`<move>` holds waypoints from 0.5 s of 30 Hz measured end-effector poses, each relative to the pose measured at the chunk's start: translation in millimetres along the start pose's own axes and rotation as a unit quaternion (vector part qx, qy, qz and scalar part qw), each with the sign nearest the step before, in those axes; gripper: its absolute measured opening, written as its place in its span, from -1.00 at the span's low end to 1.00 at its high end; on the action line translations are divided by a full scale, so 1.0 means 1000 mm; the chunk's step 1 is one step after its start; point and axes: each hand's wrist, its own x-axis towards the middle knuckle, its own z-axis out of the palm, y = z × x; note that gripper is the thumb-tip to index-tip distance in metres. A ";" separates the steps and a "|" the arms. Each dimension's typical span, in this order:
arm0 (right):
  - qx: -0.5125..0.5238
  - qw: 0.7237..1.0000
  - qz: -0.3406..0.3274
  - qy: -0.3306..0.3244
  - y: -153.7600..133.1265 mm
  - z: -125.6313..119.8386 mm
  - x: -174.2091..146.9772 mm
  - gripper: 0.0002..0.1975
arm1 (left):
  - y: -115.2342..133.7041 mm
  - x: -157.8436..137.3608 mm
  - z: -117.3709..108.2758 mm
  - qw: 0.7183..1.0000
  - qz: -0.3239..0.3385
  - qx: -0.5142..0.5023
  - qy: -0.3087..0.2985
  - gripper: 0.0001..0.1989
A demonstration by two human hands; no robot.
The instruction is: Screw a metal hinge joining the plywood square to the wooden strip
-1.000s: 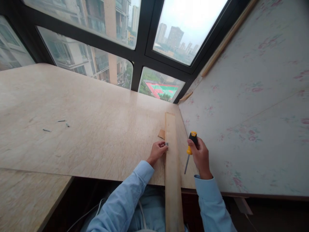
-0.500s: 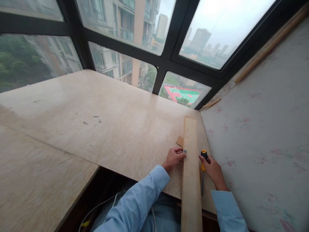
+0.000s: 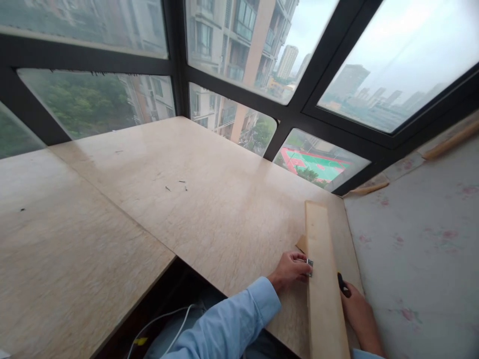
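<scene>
Head view: left hand (image 3: 290,270) pinches small metal bracket (image 3: 309,267) at left edge of plank (image 3: 325,279), which lies on bench (image 3: 224,214), long axis running toward window frame (image 3: 295,112). Right hand (image 3: 358,311), fingers closed around dark handle (image 3: 341,283), sits beside plank's right edge; bracket lies leftward across it, left hand nearer. No legible brands, labels or writing.
</scene>
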 end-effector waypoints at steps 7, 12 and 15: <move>-0.013 1.000 -0.011 -0.011 0.004 0.003 0.001 -0.37 | -0.005 0.004 -0.001 1.000 -0.008 -0.013 0.006 -0.59; -0.007 1.000 -0.018 -0.015 0.007 0.002 -0.001 -0.30 | -0.003 0.002 -0.001 1.000 -0.007 -0.002 0.003 -0.59; -0.001 1.000 -0.023 -0.014 0.009 0.002 -0.006 -0.25 | 0.001 0.000 -0.001 1.000 -0.003 -0.001 -0.014 -0.60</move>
